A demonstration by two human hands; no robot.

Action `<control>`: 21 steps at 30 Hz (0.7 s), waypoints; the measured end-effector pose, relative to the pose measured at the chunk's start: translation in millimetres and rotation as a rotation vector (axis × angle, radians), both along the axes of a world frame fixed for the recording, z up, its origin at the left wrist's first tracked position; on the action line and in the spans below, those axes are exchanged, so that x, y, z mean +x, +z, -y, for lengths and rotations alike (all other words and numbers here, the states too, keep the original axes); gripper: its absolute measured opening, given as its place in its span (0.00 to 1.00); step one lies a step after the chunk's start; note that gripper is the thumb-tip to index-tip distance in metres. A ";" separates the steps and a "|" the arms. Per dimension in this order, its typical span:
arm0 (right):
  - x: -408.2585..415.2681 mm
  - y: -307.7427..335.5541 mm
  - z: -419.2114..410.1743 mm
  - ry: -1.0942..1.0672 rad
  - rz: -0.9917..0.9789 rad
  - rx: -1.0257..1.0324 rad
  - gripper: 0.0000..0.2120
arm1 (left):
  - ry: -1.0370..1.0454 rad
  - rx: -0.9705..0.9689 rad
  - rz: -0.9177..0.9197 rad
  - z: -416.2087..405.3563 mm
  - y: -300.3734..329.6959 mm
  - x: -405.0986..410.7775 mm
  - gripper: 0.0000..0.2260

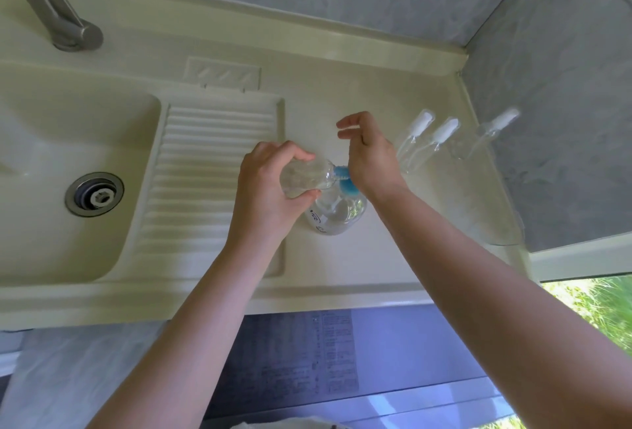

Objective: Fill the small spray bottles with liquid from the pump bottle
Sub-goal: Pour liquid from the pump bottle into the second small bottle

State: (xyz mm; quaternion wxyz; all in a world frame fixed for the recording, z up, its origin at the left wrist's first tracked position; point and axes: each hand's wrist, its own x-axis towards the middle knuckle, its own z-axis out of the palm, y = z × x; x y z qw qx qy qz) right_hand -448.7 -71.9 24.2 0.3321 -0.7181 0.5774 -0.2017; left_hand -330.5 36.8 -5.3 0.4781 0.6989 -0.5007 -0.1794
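Right now both hands work over a cream bench beside a sink (68, 168). The left hand (270, 189) curls its fingers and thumb round a small clear bottle (304, 177), holding it tilted on its side with the neck pointing toward three o'clock. That neck meets the blue pump head (345, 180) of a larger clear pump bottle (337, 215), which stands upright on the bench (342, 274) just under the two hands. The right hand (367, 158) is on top of the blue pump head, its palm side down on it; the forefinger and thumb stretch out loosely toward ten o'clock and grip nothing, and how the other fingers lie on the pump cannot be told.

At two o'clock from the pump bottle, near the right hand, two small spray bottles lie on the bench side by side, the first spray bottle (415, 136) just beside the second spray bottle (436, 143), both with white caps pointing toward one o'clock. A third spray bottle (492, 134) lies farther out at three o'clock from them, close to the grey tiled wall (564, 121).

At nine o'clock from the hands a ribbed draining board (208, 172) slopes into the sink, with a metal drain (94, 193) in the basin and a grey tap (61, 15) at eleven o'clock.
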 end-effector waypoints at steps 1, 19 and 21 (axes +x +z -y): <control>-0.7 -0.3 -0.2 -0.008 0.008 0.004 0.19 | -0.003 0.000 0.000 0.1 0.1 -0.2 0.20; 0.8 6.1 10.3 -0.045 0.137 0.143 0.13 | 0.011 -0.051 0.031 -0.2 4.3 -0.4 0.20; 1.6 5.6 10.3 -0.020 0.095 0.144 0.18 | 0.016 -0.052 0.029 -0.7 3.3 -0.9 0.20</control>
